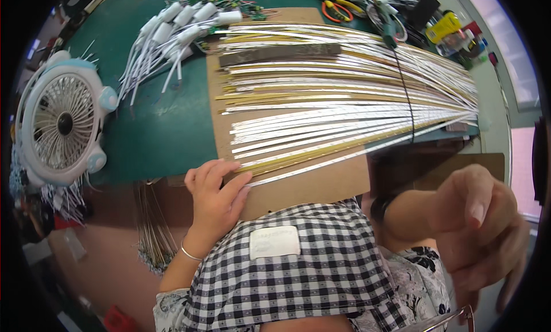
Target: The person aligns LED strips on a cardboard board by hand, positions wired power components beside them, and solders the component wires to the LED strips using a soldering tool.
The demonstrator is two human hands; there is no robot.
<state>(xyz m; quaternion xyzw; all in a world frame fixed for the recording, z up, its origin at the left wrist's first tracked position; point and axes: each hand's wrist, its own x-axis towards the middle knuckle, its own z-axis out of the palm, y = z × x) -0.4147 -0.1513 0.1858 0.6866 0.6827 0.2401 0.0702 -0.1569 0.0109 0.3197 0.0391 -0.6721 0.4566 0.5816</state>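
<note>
Left hand [215, 197] lies flat, fingers spread, on the near edge of the board [321, 185], fingertips touching the ends of the nearest strips [344, 111]; it presses rather than grips. Right hand [488, 217] is raised close to the camera, clear of the worktop [166, 125], fingers loosely curled, holding nothing that shows.

Strips: many long, narrow, white and gold, fanned across the brown board from its left side toward the right, where they bunch. A dark bar [281, 52] rests across the far ones. Judged light, thin and springy, prone to kink or slide; best taken singly near a free left end, lifted flat.

Surface: green worktop, cluttered. White capped leads [172, 30] at the far left, a small fan [60, 122] at the left edge, orange-handled cutters [336, 10] and assorted tools at the far right. Checked apron [298, 274] in the foreground
</note>
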